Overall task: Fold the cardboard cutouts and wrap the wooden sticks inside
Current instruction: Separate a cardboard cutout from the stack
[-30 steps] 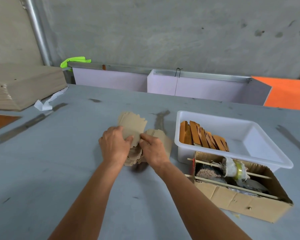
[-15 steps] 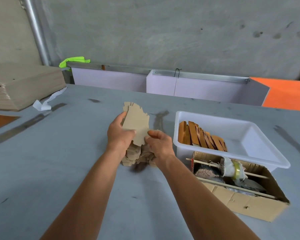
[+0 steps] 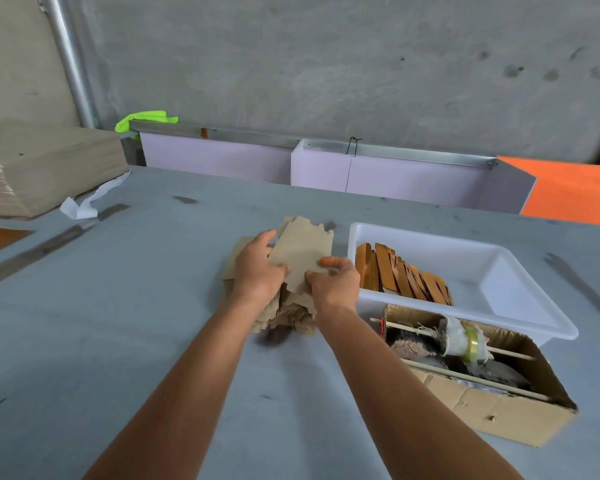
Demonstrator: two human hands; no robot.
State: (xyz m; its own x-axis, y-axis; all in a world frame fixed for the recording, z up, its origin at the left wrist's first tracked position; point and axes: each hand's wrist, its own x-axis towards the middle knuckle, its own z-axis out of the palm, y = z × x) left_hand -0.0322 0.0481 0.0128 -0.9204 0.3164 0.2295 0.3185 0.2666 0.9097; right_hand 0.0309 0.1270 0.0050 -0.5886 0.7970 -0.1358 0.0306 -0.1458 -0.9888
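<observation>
A tan cardboard cutout point(image 3: 300, 251) is held just above a pile of similar cutouts point(image 3: 284, 313) in the middle of the grey table point(image 3: 118, 323). My left hand point(image 3: 257, 268) grips the cutout's left edge with fingers curled behind it. At the cutout's lower right edge my right hand point(image 3: 333, 284) pinches it between thumb and fingers. Several brown wooden sticks point(image 3: 402, 275) lean in a row inside the white plastic tray point(image 3: 520, 296) just right of my hands.
An open cardboard box point(image 3: 499, 414) with thin rods, rags and a tape roll sits in front of the tray. A thick stack of boards point(image 3: 39, 171) lies at the far left, with a white paper scrap point(image 3: 80, 206) beside it. A lilac panel point(image 3: 378, 174) borders the table's far edge.
One cutout has come up off the pile between both hands, and it now lies tilted toward the tray. The hands have shifted slightly right with it.
</observation>
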